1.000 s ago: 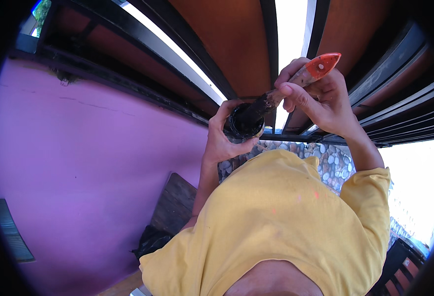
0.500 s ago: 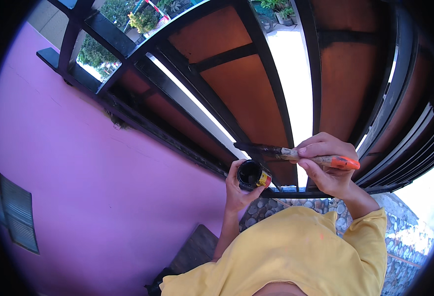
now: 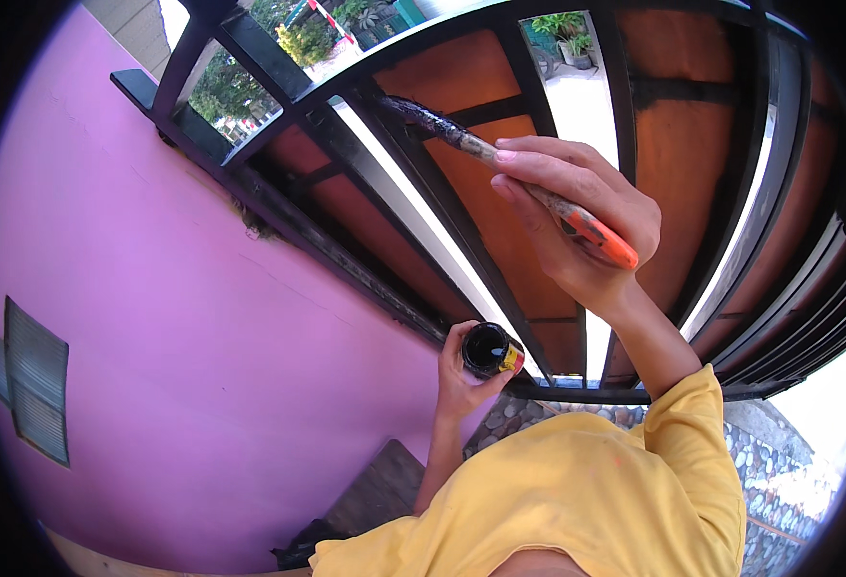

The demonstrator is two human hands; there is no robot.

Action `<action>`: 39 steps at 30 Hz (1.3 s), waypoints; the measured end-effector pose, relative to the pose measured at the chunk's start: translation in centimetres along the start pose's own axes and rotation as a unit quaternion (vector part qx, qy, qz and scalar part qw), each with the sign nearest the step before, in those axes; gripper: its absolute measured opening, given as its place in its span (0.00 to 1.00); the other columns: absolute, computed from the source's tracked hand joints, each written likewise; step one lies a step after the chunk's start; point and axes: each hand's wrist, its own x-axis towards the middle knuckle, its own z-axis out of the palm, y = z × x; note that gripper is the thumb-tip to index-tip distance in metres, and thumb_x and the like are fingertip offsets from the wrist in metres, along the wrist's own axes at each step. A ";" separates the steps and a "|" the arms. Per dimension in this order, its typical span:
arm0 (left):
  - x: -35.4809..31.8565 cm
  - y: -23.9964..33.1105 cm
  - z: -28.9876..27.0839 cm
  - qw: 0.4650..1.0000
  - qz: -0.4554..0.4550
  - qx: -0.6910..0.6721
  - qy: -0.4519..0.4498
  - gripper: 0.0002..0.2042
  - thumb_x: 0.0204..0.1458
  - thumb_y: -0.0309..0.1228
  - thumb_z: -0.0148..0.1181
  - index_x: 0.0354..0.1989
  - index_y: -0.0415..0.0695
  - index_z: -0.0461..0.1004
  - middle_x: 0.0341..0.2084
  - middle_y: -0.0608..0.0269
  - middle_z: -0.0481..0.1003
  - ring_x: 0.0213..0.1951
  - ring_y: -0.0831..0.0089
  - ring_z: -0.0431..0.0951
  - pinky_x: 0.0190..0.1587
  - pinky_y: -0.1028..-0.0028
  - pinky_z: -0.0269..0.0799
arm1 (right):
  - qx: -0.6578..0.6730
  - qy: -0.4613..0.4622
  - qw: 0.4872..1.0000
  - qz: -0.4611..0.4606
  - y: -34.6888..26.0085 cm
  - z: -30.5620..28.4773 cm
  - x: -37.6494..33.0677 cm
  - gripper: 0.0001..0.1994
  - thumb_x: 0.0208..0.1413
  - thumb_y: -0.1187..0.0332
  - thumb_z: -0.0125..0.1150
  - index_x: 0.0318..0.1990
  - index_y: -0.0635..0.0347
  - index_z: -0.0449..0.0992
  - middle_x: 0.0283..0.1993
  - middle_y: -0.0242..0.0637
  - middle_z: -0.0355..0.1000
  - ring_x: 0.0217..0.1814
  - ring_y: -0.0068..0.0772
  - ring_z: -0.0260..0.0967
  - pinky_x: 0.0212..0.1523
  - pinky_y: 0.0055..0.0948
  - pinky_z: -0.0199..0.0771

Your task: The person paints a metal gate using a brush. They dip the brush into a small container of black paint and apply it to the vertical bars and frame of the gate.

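Pink wall [image 3: 153,337] fills the left side, with a grey vent [image 3: 33,380] set low in it near the edge. Black metal gate [image 3: 365,183] runs diagonally from top left to lower right, orange-brown panels [image 3: 461,87] between its bars, greenery and bright ground showing through the gaps. Dark mat [image 3: 375,495] lies below, by the wall foot. Left hand [image 3: 461,380] is wrapped around a small can [image 3: 490,351], fingers closed on its side, held just in front of the gate's lower rail. Can is open, upright-ish, black paint inside, yellow and red label on its wall. Right hand [image 3: 577,226] is raised well above the can, pinching a brush [image 3: 509,168] between thumb and fingers. Brush has an orange handle end sticking out past the palm, wooden shaft smeared dark, bristles black with paint and touching a black bar up left. Yellow sleeve [image 3: 692,433] covers the right arm. Pebble paving [image 3: 779,500] shows at lower right.
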 end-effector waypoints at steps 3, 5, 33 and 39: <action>-0.1 -0.3 -0.2 1.000 0.003 0.012 -0.004 0.34 0.35 0.23 0.76 0.54 0.41 0.64 0.43 0.61 0.74 0.49 0.74 0.76 0.54 0.73 0.71 | -0.002 -0.011 1.000 0.006 0.1 0.3 0.2 0.16 0.44 0.81 0.73 0.43 0.58 0.83 0.40 0.40 0.80 0.40 0.33 0.81 0.38 0.23 0.82; 0.0 -0.2 -0.2 1.000 -0.002 0.010 -0.009 0.34 0.36 0.23 0.76 0.54 0.41 0.64 0.43 0.61 0.74 0.48 0.74 0.76 0.54 0.73 0.71 | 0.004 -0.015 1.000 0.014 0.1 0.4 0.3 0.16 0.45 0.82 0.72 0.43 0.59 0.83 0.41 0.41 0.80 0.40 0.34 0.81 0.39 0.23 0.82; 0.2 0.2 0.4 0.998 -0.020 0.049 -0.025 0.32 0.35 0.24 0.75 0.52 0.40 0.65 0.41 0.62 0.75 0.48 0.73 0.76 0.55 0.73 0.69 | 0.078 -0.061 0.992 0.079 1.1 -0.2 -0.2 0.13 0.46 0.83 0.69 0.40 0.61 0.83 0.38 0.42 0.81 0.38 0.33 0.81 0.38 0.23 0.80; 0.2 0.6 0.8 0.998 -0.015 0.050 -0.022 0.33 0.35 0.24 0.76 0.52 0.40 0.66 0.42 0.62 0.75 0.48 0.73 0.76 0.55 0.73 0.68 | 0.070 -0.007 0.997 0.029 1.8 0.6 0.9 0.12 0.46 0.82 0.69 0.41 0.61 0.83 0.38 0.41 0.81 0.38 0.33 0.81 0.38 0.22 0.80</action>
